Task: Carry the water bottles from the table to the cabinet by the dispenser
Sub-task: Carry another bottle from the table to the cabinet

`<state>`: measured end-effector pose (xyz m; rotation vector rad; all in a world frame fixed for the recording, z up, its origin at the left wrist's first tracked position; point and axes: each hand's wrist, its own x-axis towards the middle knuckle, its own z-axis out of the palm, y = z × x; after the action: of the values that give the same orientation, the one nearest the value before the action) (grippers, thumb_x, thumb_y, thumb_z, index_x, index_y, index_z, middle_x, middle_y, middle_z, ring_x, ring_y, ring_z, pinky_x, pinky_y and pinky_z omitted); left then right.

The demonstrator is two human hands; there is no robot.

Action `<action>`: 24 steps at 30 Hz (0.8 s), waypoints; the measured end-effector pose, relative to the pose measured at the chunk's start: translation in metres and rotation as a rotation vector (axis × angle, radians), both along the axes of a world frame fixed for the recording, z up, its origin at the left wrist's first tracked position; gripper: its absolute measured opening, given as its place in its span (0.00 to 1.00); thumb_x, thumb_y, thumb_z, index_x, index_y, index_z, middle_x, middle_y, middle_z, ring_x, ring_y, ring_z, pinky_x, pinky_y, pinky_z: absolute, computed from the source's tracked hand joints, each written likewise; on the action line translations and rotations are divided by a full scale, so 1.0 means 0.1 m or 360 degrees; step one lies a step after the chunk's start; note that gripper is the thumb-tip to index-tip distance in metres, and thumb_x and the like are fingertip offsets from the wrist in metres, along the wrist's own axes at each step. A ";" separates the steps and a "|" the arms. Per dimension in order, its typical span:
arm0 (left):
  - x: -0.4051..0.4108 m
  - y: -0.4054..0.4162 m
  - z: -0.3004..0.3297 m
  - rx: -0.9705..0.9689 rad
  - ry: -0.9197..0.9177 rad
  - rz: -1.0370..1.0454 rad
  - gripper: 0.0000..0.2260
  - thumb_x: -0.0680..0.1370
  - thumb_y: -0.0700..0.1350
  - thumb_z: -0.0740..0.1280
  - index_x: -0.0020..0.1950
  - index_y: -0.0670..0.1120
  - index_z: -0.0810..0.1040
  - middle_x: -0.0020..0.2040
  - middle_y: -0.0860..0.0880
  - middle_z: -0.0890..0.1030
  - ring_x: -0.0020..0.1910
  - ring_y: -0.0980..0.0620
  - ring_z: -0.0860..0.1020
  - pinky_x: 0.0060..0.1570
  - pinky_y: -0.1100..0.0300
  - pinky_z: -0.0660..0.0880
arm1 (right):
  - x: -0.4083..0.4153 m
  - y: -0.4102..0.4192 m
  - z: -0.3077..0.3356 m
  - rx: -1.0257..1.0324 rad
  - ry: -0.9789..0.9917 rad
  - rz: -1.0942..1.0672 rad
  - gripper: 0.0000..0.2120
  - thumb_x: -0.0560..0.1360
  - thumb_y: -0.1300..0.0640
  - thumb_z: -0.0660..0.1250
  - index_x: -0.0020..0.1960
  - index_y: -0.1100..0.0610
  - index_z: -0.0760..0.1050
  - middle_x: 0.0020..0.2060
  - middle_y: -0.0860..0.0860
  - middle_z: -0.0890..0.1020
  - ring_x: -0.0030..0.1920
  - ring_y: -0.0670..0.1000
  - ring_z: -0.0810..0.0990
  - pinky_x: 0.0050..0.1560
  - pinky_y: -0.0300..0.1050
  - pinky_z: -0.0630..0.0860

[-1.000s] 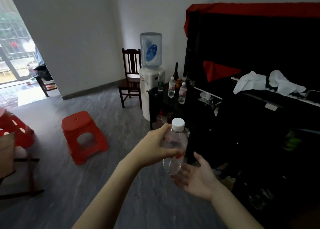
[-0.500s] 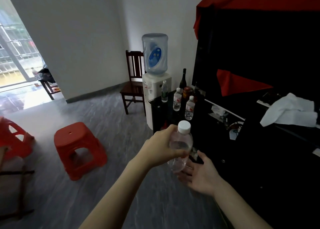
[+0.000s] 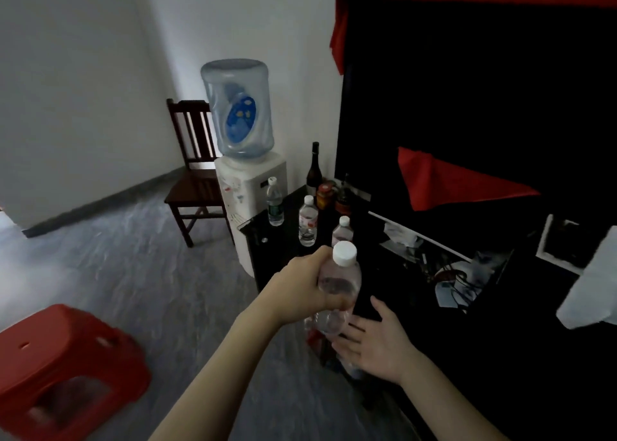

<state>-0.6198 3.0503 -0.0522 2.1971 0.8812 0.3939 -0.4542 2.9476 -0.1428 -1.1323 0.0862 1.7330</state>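
A clear water bottle [image 3: 339, 287] with a white cap is held upright in the left hand [image 3: 302, 290], whose fingers are wrapped around the middle of its body. The right hand [image 3: 374, 340] is held just below and to the right of the bottle, palm up, with its fingers spread open and holding nothing; whether they touch the bottle's base cannot be told. The held bottle is seen in front of the near edge of the black cabinet [image 3: 263, 233], not yet set on it. On the cabinet top three more water bottles are stood upright: a green-labelled bottle [image 3: 274, 203] nearest the water dispenser [image 3: 247, 180], a red-labelled bottle [image 3: 307, 222] to its right, and a third bottle [image 3: 342, 232] nearer the held one, partly hidden behind its cap. Behind them, at the back of the cabinet, a dark glass bottle [image 3: 314, 170] and a small jar [image 3: 324, 195] are seen. A dark wooden chair [image 3: 193, 173] is placed left of the dispenser, and a red plastic stool [image 3: 66, 367] is seen well to the left of the cabinet, on the grey floor.
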 end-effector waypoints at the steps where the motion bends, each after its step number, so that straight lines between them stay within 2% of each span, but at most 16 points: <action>1: 0.10 0.15 -0.03 -0.0011 -0.0009 -0.0041 0.30 0.67 0.63 0.75 0.66 0.61 0.71 0.55 0.58 0.82 0.54 0.56 0.81 0.55 0.45 0.80 | 0.06 0.10 -0.02 -0.0030 -0.0002 -0.0048 0.34 0.78 0.36 0.58 0.63 0.66 0.77 0.57 0.65 0.83 0.61 0.65 0.78 0.55 0.56 0.76; 4: 0.40 0.52 -0.14 -0.0047 -0.0004 -0.0164 0.31 0.68 0.62 0.76 0.68 0.63 0.70 0.56 0.59 0.82 0.55 0.57 0.82 0.56 0.48 0.80 | 0.27 0.36 -0.14 -0.0096 0.0019 -0.0158 0.34 0.78 0.35 0.58 0.62 0.66 0.78 0.56 0.66 0.83 0.62 0.65 0.78 0.54 0.56 0.77; 8: 0.78 1.00 -0.36 -0.0115 0.0054 -0.0279 0.31 0.67 0.64 0.76 0.67 0.62 0.71 0.56 0.60 0.82 0.55 0.59 0.82 0.56 0.49 0.80 | 0.58 0.71 -0.37 -0.0161 0.0055 -0.0284 0.34 0.79 0.35 0.57 0.62 0.66 0.77 0.58 0.65 0.82 0.64 0.66 0.76 0.64 0.58 0.73; 10: 0.99 1.23 -0.50 -0.0125 0.0104 -0.0319 0.31 0.67 0.65 0.76 0.66 0.61 0.71 0.55 0.60 0.83 0.53 0.59 0.82 0.55 0.49 0.81 | 0.76 0.89 -0.51 -0.0182 0.0064 -0.0330 0.34 0.79 0.35 0.57 0.62 0.66 0.77 0.60 0.64 0.81 0.64 0.66 0.76 0.65 0.58 0.72; 14: 1.42 1.67 -0.78 -0.0051 0.0201 -0.0395 0.23 0.69 0.63 0.75 0.60 0.60 0.73 0.51 0.59 0.81 0.50 0.59 0.80 0.51 0.49 0.80 | 1.16 1.25 -0.82 -0.0210 0.0111 -0.0434 0.33 0.80 0.36 0.56 0.63 0.65 0.76 0.59 0.64 0.81 0.63 0.66 0.77 0.65 0.58 0.72; 19: 1.87 2.03 -1.07 -0.0077 0.0299 -0.0516 0.28 0.68 0.65 0.71 0.65 0.56 0.75 0.57 0.59 0.79 0.55 0.57 0.79 0.55 0.50 0.80 | 1.56 1.58 -1.17 -0.0320 0.0144 -0.0529 0.32 0.80 0.36 0.55 0.62 0.64 0.77 0.58 0.64 0.81 0.62 0.65 0.78 0.61 0.59 0.75; 24: 2.15 2.22 -1.36 -0.0195 0.0338 -0.0577 0.26 0.69 0.63 0.73 0.64 0.56 0.75 0.56 0.59 0.80 0.54 0.61 0.79 0.54 0.56 0.80 | 1.74 1.80 -1.48 -0.0452 0.0130 -0.0527 0.30 0.81 0.35 0.52 0.60 0.61 0.76 0.59 0.63 0.81 0.64 0.62 0.77 0.62 0.58 0.74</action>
<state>-0.4047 3.2726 -0.1878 2.2510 0.5779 -0.0671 -0.2804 3.1276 -0.2903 -1.1742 0.5547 1.4981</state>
